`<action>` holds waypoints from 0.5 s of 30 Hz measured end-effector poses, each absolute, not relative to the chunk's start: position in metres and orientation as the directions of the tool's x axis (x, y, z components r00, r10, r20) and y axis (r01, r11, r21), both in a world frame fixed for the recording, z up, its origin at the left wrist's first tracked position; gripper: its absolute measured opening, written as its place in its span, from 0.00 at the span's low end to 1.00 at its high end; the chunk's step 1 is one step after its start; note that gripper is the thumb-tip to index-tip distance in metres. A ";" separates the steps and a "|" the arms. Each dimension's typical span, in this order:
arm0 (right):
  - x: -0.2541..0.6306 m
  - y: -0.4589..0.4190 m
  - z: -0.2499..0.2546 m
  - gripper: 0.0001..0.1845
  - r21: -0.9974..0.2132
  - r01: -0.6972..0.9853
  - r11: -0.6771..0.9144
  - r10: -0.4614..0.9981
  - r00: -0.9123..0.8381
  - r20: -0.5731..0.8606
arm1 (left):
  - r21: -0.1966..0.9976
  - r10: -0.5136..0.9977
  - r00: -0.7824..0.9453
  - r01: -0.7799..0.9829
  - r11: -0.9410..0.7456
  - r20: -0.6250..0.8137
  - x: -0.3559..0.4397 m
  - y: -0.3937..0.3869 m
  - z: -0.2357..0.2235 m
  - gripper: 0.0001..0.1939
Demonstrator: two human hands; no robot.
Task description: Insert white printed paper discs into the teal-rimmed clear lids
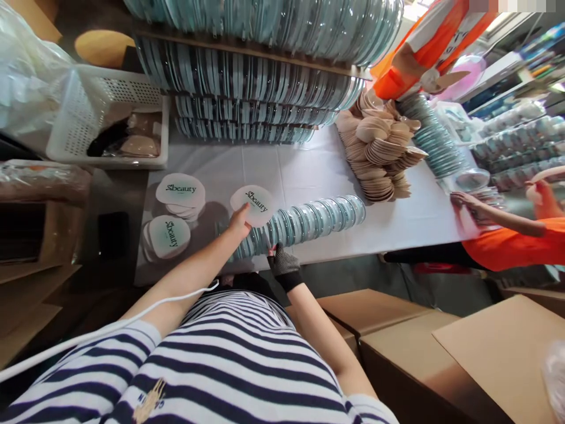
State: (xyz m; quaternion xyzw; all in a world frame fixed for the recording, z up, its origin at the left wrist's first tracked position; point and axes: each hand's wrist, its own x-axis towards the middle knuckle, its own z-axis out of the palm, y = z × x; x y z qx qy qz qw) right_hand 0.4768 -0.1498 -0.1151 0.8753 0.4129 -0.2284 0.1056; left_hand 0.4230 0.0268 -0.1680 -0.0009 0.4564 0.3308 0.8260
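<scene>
My left hand [241,222] pinches a white rounded card [253,203] printed with "beauty", holding it over the left part of a row of round clear cases [315,219]. These cases stand on edge, packed face to face along the table's near side. My right hand [283,262], in a dark grey glove with bare fingertips, is closed at the near edge of one case in that row. To the left lie two small piles of the same printed cards, an upper pile [180,189] and a lower pile [169,237].
Tall tiers of round clear cases [247,70] rise at the back of the white table [260,165]. A white plastic basket [110,159] sits back left. Beige oval pieces [382,150] are heaped right. Co-workers in orange stand beyond. Cardboard boxes [410,341] sit below right.
</scene>
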 end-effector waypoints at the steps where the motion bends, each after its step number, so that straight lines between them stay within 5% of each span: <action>1: 0.477 -0.155 -0.116 0.16 -0.008 0.766 -0.643 0.676 0.562 -0.477 | 0.291 0.538 0.367 -0.547 0.785 -0.759 0.423 0.027 -0.168 0.15; 9: 0.481 -0.145 -0.157 0.15 -0.083 0.751 -0.655 0.676 0.533 -0.508 | 0.281 0.536 0.390 -0.545 0.790 -0.748 0.421 0.023 -0.170 0.13; 15: 0.488 -0.146 -0.154 0.15 -0.388 0.610 -0.691 0.685 0.380 -0.622 | 0.302 0.577 0.375 -0.580 0.756 -0.725 0.421 0.019 -0.171 0.16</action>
